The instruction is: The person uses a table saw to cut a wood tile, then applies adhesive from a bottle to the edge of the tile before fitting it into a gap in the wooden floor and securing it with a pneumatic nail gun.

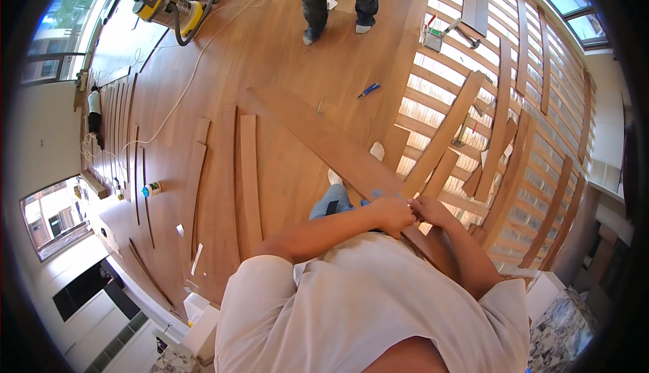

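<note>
A long wooden plank (pixel 318 136) runs diagonally from mid-floor down beneath my hands, toward my right side. My left hand (pixel 396 216) is closed at the plank's right edge, just in front of my body. Beside it my right hand (pixel 428 212) has curled fingers almost touching the left one. What the fingers grip between them is too small or hidden to make out. A blue-handled tool (pixel 369 90) lies on the laid floor beyond the plank.
Another person's legs (pixel 318 1) stand ahead. A yellow vacuum (pixel 162 11) with hose and cords is at upper left. Loose boards (pixel 247 170) and a bottle (pixel 150 189) lie at left. Open slatted battens (pixel 433 89) with planks and a metal tool (pixel 433 35) cover the right side.
</note>
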Tool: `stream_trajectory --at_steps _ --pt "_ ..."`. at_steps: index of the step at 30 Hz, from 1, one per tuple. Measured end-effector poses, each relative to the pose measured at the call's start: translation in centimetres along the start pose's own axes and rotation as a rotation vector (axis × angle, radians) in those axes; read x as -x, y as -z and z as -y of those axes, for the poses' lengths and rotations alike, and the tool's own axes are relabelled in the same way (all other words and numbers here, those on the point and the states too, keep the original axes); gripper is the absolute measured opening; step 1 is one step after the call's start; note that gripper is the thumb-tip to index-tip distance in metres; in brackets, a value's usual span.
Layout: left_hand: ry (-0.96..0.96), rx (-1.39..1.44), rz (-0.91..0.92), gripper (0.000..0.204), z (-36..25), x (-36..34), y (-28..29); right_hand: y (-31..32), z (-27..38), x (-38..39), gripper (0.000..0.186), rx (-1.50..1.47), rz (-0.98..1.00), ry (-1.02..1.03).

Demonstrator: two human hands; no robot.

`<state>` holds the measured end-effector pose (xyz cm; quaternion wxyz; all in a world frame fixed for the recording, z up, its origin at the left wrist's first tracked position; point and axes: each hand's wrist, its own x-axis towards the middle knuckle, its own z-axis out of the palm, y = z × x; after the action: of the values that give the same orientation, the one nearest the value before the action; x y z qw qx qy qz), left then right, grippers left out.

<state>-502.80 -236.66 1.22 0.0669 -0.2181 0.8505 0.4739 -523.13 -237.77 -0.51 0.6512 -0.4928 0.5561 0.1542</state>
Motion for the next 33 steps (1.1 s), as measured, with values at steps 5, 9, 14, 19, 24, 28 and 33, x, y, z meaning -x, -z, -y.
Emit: stream_trajectory --at_steps 5,9,14,19,24,28,33 --pt "-0.017 -0.008 -0.009 0.028 -0.5 -3.7 3.1 3.4 0.4 2.8 0.062 0.214 0.003 0.015" --pt "-0.097 -0.045 -0.009 0.028 0.7 -6.3 4.0 4.5 -0.7 2.8 0.064 0.016 -0.123 0.084" --pt "-0.059 -0.036 0.206 0.042 1.9 -7.6 6.5 4.1 1.1 3.3 0.073 -0.184 -0.229 0.024" --pt "-0.145 0.040 0.086 0.037 4.1 -7.9 7.1 4.1 1.6 2.3 0.077 -0.233 -0.251 0.018" --pt "-0.169 0.060 0.112 0.037 6.7 -8.3 9.3 4.2 6.1 1.7 0.074 -0.335 -0.354 0.010" --pt "-0.132 0.024 0.181 0.048 8.1 -6.8 13.9 5.4 8.9 1.2 0.070 -0.411 -0.287 -0.119" --pt "-0.228 -0.157 0.049 0.043 11.3 -5.4 16.1 4.8 14.3 0.8 0.067 -0.479 -0.448 -0.083"
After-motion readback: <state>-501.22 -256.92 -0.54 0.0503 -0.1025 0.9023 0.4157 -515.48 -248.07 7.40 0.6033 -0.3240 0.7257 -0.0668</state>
